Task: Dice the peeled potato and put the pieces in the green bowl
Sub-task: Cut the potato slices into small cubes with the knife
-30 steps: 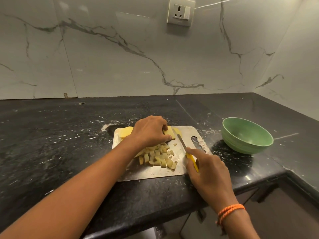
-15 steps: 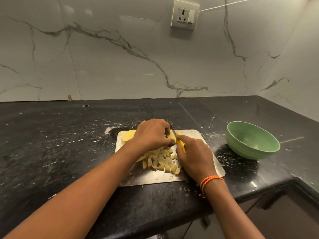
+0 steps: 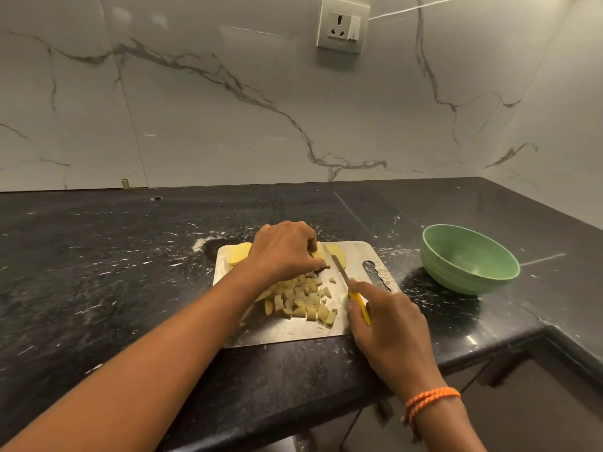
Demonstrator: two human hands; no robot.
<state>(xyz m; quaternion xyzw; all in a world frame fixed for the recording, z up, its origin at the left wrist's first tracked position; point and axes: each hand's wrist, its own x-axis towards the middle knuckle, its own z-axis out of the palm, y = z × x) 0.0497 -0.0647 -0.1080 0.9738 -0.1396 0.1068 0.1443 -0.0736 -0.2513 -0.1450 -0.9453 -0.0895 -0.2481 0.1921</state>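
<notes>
A steel cutting board (image 3: 362, 252) lies on the black counter. My left hand (image 3: 283, 250) is curled over pale yellow potato slices (image 3: 336, 254) at the board's far side, holding them down; part of the potato (image 3: 239, 252) shows left of the hand. My right hand (image 3: 390, 322) grips a yellow-handled knife (image 3: 359, 301), whose blade lies slanted on the board just right of the held slices. A heap of diced potato pieces (image 3: 301, 298) lies on the board between my hands. The green bowl (image 3: 470, 259) stands to the right of the board with nothing visible inside.
The black counter (image 3: 114, 275) runs wide to the left and turns a corner at the right behind the bowl. Its front edge lies just below the board. White marble walls rise behind, with a power socket (image 3: 342, 26) above.
My right hand has drawn the knife back toward me and to the right, away from the slices. My left hand stays on the potato.
</notes>
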